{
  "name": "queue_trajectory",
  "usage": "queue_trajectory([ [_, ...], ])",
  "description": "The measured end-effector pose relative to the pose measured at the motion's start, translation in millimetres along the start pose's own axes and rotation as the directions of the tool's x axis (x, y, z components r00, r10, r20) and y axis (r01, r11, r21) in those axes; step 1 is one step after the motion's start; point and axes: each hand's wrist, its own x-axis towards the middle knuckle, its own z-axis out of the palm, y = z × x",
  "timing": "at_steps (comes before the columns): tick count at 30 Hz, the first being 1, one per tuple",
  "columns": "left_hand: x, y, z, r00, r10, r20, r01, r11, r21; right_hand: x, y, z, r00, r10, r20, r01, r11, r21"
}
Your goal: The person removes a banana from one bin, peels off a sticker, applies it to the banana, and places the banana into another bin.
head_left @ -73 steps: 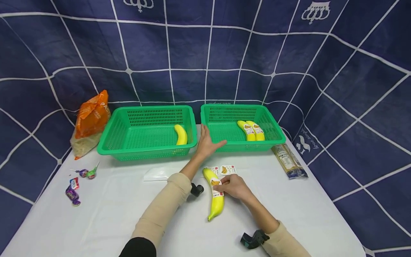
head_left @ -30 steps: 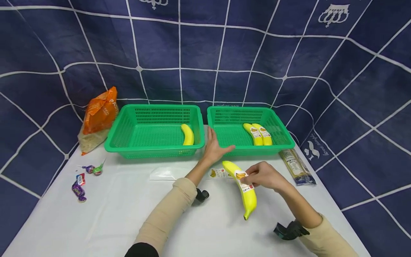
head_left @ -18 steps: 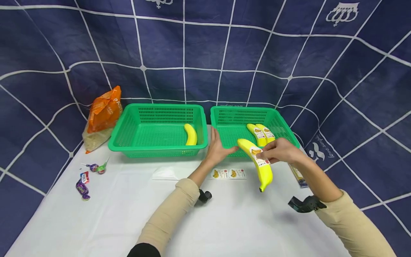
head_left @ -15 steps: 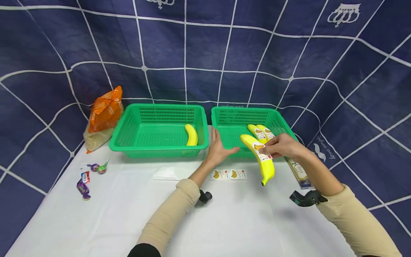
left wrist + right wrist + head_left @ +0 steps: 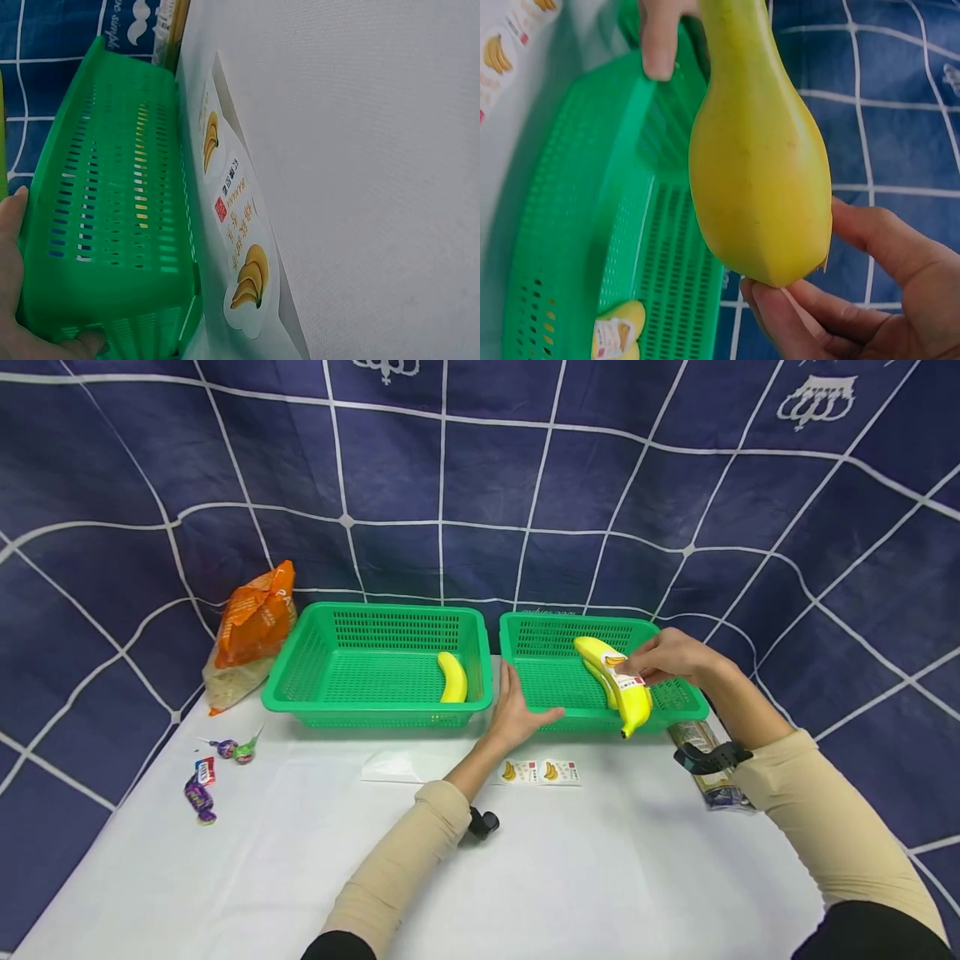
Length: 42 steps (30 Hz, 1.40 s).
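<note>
The right hand (image 5: pixel 671 657) pinches a labelled banana (image 5: pixel 617 684) at its middle, fingers curled on the label, and holds it in the air over the right green basket (image 5: pixel 558 717). The banana's long axis runs on a slant: its upper end points up and away to the left over the basket's interior, while its lower tip hangs down toward the person, over the basket's front rim. Another labelled banana (image 5: pixel 615 335) lies in the basket below it. The left hand (image 5: pixel 517 712) rests against the front left corner of that basket with fingers straight and spread, thumb along the front wall, gripping nothing. Two banana stickers (image 5: pixel 540 771) lie on the white table (image 5: pixel 300 860) just in front of the basket. The left green basket (image 5: pixel 352 720) holds one plain banana (image 5: pixel 452 678) near its right wall.
</note>
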Motion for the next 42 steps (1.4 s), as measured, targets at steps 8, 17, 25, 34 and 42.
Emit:
queue_trajectory([
  [8, 0.6, -4.4, -3.1, 1.000, -0.004, 0.003, 0.004, 1.000, 0.013, 37.9, 3.6, -11.7, 0.999, 0.024, 0.047, -0.025, 0.999, 0.027],
  [17, -0.1, -7.2, -0.8, 1.000, -0.011, 0.005, 0.010, 1.000, 0.007, 79.1, 13.8, -17.5, 0.992, 0.053, 0.116, -0.068, 0.989, 0.129],
  [25, -2.7, -4.4, 0.6, 1.000, -0.013, 0.008, 0.013, 1.000, -0.011, 110.5, 35.1, -11.6, 0.993, 0.046, 0.105, -0.057, 0.993, 0.106],
  [34, -2.8, -4.1, 3.7, 1.000, -0.003, -0.007, 0.003, 1.000, -0.016, 134.8, 56.9, -4.6, 0.986, 0.081, 0.145, -0.110, 0.973, 0.201],
  [42, -0.7, -4.3, 2.8, 1.000, 0.002, -0.017, -0.002, 1.000, -0.023, 143.1, 61.2, 2.4, 0.974, 0.137, 0.183, -0.163, 0.977, 0.136],
])
